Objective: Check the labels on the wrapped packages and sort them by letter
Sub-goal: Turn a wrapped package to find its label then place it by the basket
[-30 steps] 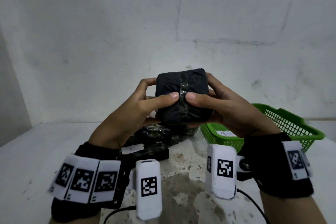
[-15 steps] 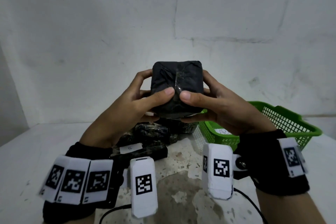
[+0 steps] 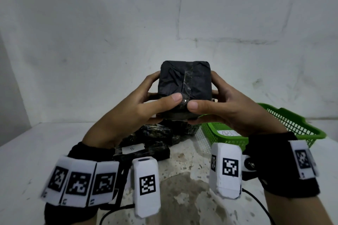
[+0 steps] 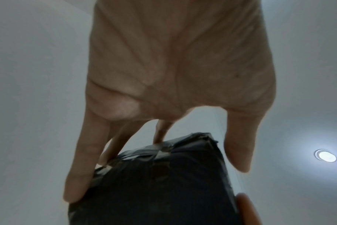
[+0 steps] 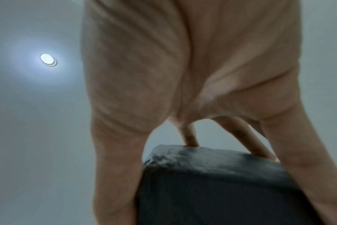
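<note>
A boxy package (image 3: 184,82) wrapped in black plastic, with a strip of clear tape down its near face, is held up in front of the wall. My left hand (image 3: 146,104) grips its left side and my right hand (image 3: 217,104) its right side, both thumbs pressed on the near face. No label shows on the faces turned to me. The left wrist view shows the package (image 4: 160,182) between the fingers, as does the right wrist view of the package (image 5: 212,182). Below lies a pile of black wrapped packages (image 3: 155,137); the nearest carries a white label (image 3: 132,148) marked B.
A green plastic basket (image 3: 292,126) stands on the table (image 3: 27,151) at the right, with a white paper slip (image 3: 228,133) lying inside it. The table butts against a bare white wall. Cables run along the near table edge.
Both hands have lifted the package a little and tilted it, so its taped face stands more upright toward me. The pile and the basket have not moved.
</note>
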### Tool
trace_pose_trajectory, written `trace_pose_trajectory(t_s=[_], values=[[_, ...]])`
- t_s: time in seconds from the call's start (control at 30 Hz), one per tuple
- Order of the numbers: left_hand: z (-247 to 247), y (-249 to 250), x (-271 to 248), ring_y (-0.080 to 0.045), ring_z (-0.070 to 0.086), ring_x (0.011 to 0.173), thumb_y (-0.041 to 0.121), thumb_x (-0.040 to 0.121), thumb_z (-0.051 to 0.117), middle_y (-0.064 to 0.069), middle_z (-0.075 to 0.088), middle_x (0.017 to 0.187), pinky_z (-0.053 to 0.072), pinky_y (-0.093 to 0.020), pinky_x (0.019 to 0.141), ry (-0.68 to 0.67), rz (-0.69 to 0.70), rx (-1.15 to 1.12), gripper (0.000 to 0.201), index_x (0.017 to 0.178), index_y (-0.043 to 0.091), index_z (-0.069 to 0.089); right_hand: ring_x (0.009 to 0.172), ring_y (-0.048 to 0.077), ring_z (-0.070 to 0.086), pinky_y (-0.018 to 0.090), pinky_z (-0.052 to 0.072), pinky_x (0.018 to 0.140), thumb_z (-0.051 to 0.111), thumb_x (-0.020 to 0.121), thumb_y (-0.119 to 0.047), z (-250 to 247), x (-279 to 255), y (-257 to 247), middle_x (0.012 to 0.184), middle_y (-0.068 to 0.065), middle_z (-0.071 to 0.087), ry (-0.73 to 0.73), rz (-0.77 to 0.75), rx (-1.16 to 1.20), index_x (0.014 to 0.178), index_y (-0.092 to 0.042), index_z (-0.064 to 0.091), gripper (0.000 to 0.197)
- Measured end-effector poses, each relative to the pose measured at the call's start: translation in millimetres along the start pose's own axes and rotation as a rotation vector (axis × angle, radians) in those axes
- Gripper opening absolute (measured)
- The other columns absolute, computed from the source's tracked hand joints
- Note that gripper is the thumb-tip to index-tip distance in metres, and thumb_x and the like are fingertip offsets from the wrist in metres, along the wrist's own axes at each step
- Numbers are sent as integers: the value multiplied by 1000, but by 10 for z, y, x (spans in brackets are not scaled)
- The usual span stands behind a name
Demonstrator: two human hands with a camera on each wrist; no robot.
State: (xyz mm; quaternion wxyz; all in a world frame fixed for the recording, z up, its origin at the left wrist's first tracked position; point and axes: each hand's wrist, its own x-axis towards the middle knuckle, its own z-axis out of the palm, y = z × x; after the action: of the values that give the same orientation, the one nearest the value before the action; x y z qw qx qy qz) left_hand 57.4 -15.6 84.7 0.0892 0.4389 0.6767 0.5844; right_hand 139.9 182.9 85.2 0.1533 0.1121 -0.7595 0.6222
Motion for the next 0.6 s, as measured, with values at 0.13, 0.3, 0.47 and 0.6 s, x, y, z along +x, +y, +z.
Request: trace_pose_trajectory(t_s=[0.13,0.3,0.47,0.6], values=[[-22,-7,16,-14,64,113,55,59,70,3,66,122,52,-43,96,31,7,-3,80,134,45,43,105,27,70,43,60,74,79,69,-24,18,7,-21,122,10,66,4,13,11,129,-41,52,68],[39,-6,16,-13,66,108,58,63,69,0,66,119,56,-41,90,58,-9,-15,69,127,45,47,102,29,71,42,60,67,76,71,-20,19,-9,-38,125,15,64,19,0,63,126,-32,57,60],[78,15,33,-14,70,99,41,72,74,-4,62,120,60,-31,75,95,-10,-72,57,124,38,52,103,24,71,38,58,68,78,71,-30,34,11,-33,117,7,70,52,5,58,122,-29,61,54],[91,7,35,-12,68,103,53,70,75,0,59,126,59,-29,78,107,-35,-64,68,131,39,47,103,21,70,33,56,68,83,65,-34,25,4,-33,120,9,68,85,-20,21,117,-28,63,56]])
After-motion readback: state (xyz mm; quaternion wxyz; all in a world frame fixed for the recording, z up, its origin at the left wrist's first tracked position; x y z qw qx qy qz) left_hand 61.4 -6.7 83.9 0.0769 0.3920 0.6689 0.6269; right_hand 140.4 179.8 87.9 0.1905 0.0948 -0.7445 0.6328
